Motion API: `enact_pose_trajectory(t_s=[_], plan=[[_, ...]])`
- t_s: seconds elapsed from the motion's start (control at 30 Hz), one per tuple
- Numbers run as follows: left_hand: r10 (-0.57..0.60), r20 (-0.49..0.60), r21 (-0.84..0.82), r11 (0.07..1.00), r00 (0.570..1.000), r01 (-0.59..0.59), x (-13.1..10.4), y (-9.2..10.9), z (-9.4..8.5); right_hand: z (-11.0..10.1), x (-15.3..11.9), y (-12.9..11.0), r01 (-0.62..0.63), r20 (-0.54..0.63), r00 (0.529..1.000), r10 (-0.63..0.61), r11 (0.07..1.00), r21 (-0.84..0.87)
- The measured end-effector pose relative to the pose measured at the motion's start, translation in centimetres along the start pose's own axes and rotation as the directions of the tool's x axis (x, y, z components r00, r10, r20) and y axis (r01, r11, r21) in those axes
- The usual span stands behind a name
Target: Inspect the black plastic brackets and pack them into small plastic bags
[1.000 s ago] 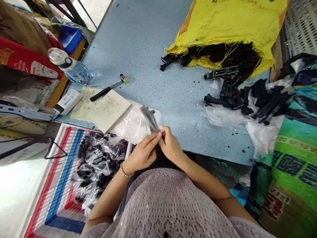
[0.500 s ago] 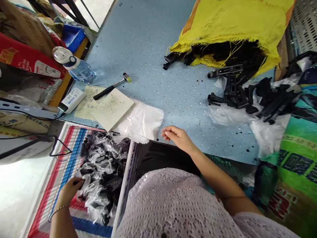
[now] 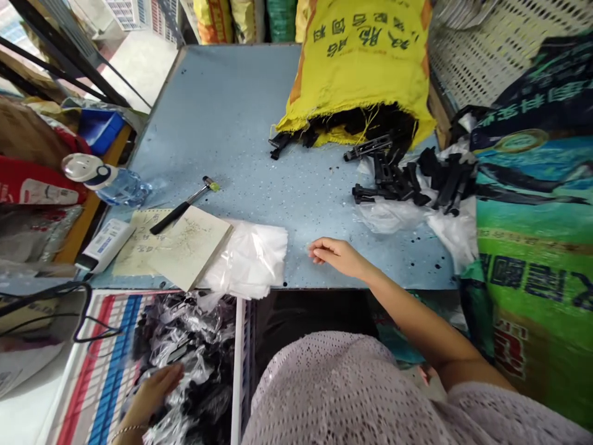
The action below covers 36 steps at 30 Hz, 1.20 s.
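Over the left side of a basket, my left hand (image 3: 160, 384) stretches its fingers above bagged black plastic parts (image 3: 197, 364). It looks open, though slightly blurred; whether it touches the bags I cannot tell. My right hand (image 3: 337, 254) hovers by the front edge of the blue table (image 3: 241, 136), its fingers loosely curled together and nothing visible in them. A stack of clear plastic bags (image 3: 252, 256) lies to its left. Loose black plastic parts (image 3: 393, 176) spill onto the table from a yellow woven sack (image 3: 356, 68), beyond my right hand.
A hammer (image 3: 185, 204) rests near a cardboard piece (image 3: 192, 247) and a yellowish paper (image 3: 132, 253). Left of these are a white tube (image 3: 105, 246) and a water bottle (image 3: 109, 179). The basket's white rim (image 3: 238, 364) stands below the table edge. A green sack (image 3: 532, 247) is at right.
My left hand has moved from the basket's left side to the right over the bags, and its fingers have straightened. My right hand stays by the table edge. The view has tilted up.
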<state>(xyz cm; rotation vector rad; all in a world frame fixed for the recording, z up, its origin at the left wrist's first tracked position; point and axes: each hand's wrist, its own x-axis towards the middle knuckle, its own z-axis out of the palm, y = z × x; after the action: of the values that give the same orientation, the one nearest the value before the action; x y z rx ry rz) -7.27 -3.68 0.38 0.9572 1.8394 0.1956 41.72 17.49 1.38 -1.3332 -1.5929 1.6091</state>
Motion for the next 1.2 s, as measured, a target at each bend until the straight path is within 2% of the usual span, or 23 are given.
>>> enact_pose_trajectory(t_s=[0.03, 0.1, 0.13, 0.17, 0.23, 0.3, 0.37, 0.4, 0.47, 0.53, 0.63, 0.7, 0.8, 0.87, 0.9, 0.97, 1.0, 1.07, 1.13, 1.2], plan=[[0.029, 0.029, -0.028, 0.999, 0.999, -0.028, 0.5, 2.2, -0.2, -1.4, 0.0, -0.8, 0.022, -0.003, 1.0, -0.022, 0.998, -0.058], [0.157, 0.131, -0.062, 0.987, 0.979, -0.15, 1.4, 7.9, -0.3, -5.0, 0.4, -2.7, 0.077, -0.064, 0.994, -0.093, 0.973, -0.219], [0.251, 0.194, -0.062, 0.968, 0.948, -0.244, 1.9, 11.4, -0.2, -7.1, 0.8, -3.7, 0.081, -0.13, 0.983, -0.131, 0.94, -0.331], [0.351, 0.258, -0.052, 0.935, 0.9, -0.35, 2.6, 15.1, 0.2, -9.5, 1.4, -4.7, 0.042, -0.216, 0.964, -0.156, 0.888, -0.458], [0.529, 0.324, 0.0, 0.829, 0.784, -0.559, 4.5, 22.8, 1.9, -14.2, 3.0, -6.4, -0.205, -0.425, 0.894, -0.143, 0.713, -0.671], [0.645, 0.342, 0.107, 0.695, 0.683, -0.711, 7.2, 29.8, 4.8, -18.5, 4.7, -7.2, -0.513, -0.599, 0.8, -0.036, 0.477, -0.714], [0.717, 0.344, 0.235, 0.559, 0.606, -0.795, 10.3, 35.7, 8.5, -21.8, 6.3, -7.2, -0.646, -0.661, 0.746, 0.076, 0.324, -0.691], [0.733, 0.366, 0.286, 0.497, 0.573, -0.819, 11.8, 38.3, 10.4, -22.8, 6.9, -7.0, -0.654, -0.656, 0.747, 0.107, 0.298, -0.696], [0.746, 0.402, 0.364, 0.402, 0.531, -0.84, 14.5, 43.2, 14.0, -23.8, 8.0, -6.4, -0.623, -0.623, 0.775, 0.107, 0.295, -0.725], [0.766, 0.384, 0.412, 0.359, 0.516, -0.838, 16.8, 48.1, 17.2, -23.6, 8.7, -5.8, -0.592, -0.598, 0.798, 0.077, 0.29, -0.752], [0.815, 0.282, 0.442, 0.358, 0.506, -0.823, 19.2, 55.1, 21.5, -22.1, 9.4, -4.8, -0.575, -0.587, 0.809, 0.038, 0.264, -0.775], [0.833, 0.232, 0.448, 0.367, 0.502, -0.815, 20.3, 58.8, 23.9, -21.3, 9.7, -4.2, -0.578, -0.596, 0.803, 0.003, 0.251, -0.777], [0.825, 0.213, 0.45, 0.392, 0.523, -0.802, 21.4, 61.8, 26.1, -21.2, 9.5, -3.6, -0.566, -0.59, 0.807, -0.028, 0.253, -0.785], [0.805, 0.209, 0.453, 0.424, 0.556, -0.784, 21.8, 62.0, 26.1, -21.9, 9.0, -3.6, -0.542, -0.565, 0.825, -0.014, 0.263, -0.798], [0.792, 0.202, 0.453, 0.446, 0.576, -0.772, 21.9, 61.7, 25.6, -22.2, 8.8, -3.8, -0.528, -0.551, 0.834, -0.009, 0.273, -0.804], [0.762, 0.181, 0.457, 0.495, 0.621, -0.74, 21.7, 60.1, 23.3, -22.5, 8.6, -4.5, -0.453, -0.499, 0.862, -0.084, 0.311, -0.836], [0.746, 0.179, 0.447, 0.519, 0.641, -0.729, 21.3, 59.0, 21.6, -22.2, 8.8, -5.0, -0.374, -0.444, 0.881, -0.163, 0.335, -0.865], [0.723, 0.204, 0.348, 0.577, 0.661, -0.739, 20.0, 56.3, 17.5, -20.8, 9.4, -6.1, -0.136, -0.274, 0.904, -0.327, 0.387, -0.912], [0.731, 0.223, 0.144, 0.63, 0.645, -0.763, 17.8, 53.0, 13.5, -18.0, 10.3, -7.1, 0.103, -0.1, 0.923, -0.37, 0.491, -0.865], [0.768, 0.182, -0.113, 0.637, 0.614, -0.763, 15.4, 49.5, 10.6, -14.2, 10.9, -7.7, 0.23, 0.01, 0.952, -0.306, 0.692, -0.685]])
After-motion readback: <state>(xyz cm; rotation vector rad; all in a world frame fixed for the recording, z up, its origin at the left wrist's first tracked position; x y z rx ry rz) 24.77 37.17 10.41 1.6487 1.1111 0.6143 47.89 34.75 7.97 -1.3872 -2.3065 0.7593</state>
